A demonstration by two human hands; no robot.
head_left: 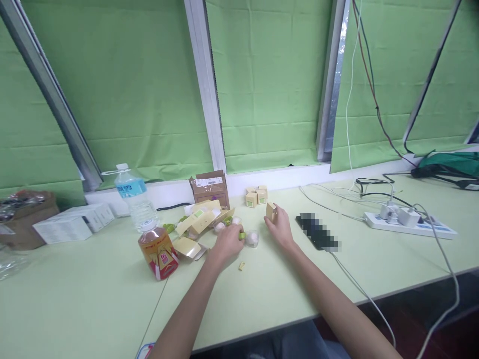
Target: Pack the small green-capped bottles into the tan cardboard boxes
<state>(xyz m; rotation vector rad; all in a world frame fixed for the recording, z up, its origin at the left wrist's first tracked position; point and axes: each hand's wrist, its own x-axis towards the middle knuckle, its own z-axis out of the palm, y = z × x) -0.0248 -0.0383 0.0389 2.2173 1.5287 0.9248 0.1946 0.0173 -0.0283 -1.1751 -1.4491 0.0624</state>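
Observation:
My right hand is closed around a small tan box, held just over the table. My left hand is curled, with a small green piece at its fingertips. Close to those fingertips sits a small clear container with a whitish round thing inside. Beyond the left hand lie another pale round thing and a pile of opened cream cartons with green bits among them. A tiny yellowish piece rests on the tabletop nearer to me.
Several small tan boxes stand at the back, right of a brown cardboard box. Left are a tea bottle, a water bottle and white boxes. Right are a phone on a cable and a power strip.

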